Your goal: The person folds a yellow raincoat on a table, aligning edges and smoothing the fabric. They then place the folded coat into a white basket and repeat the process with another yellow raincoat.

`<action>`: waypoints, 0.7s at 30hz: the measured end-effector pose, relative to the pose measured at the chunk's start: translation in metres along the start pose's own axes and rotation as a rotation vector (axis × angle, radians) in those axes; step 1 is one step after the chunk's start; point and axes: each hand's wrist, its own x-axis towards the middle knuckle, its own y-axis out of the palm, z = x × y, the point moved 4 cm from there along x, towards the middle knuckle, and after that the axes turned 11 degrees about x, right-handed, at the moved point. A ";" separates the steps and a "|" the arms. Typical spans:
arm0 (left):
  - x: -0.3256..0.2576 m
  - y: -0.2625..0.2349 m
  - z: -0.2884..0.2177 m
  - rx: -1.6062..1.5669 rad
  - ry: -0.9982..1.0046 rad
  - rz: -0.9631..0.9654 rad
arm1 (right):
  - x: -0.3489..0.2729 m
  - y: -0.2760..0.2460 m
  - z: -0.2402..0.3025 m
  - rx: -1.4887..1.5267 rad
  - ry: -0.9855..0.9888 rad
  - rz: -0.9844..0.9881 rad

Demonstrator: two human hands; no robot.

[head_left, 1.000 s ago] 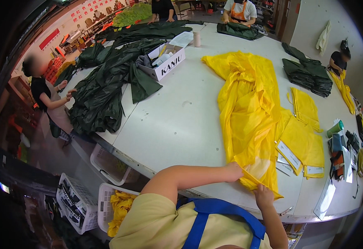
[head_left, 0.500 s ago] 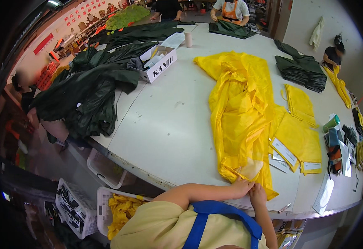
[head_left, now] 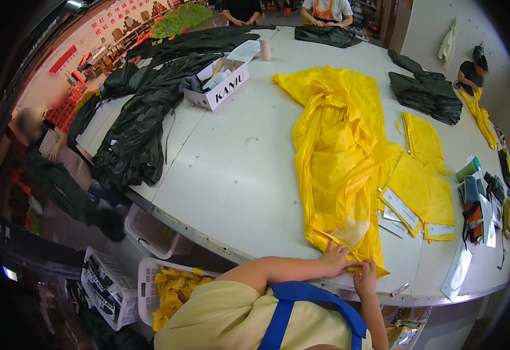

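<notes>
While a long yellow raincoat (head_left: 338, 157) lies spread up the white table (head_left: 231, 175) away from the grip, left hand (head_left: 335, 260) and right hand (head_left: 364, 276) pinch its near hem, seemingly to straighten it.

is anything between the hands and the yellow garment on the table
Nothing visible: the left hand and right hand both rest directly on the near hem of the yellow garment.
</notes>
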 end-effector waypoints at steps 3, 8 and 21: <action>-0.001 0.001 -0.006 0.097 0.046 -0.093 | -0.004 0.003 -0.009 -0.006 0.028 0.018; 0.022 0.049 -0.025 0.175 0.125 -0.126 | -0.003 0.000 -0.012 -0.057 0.059 -0.011; 0.016 0.033 -0.019 -0.029 0.046 -0.117 | -0.008 0.005 -0.005 -0.230 0.088 -0.014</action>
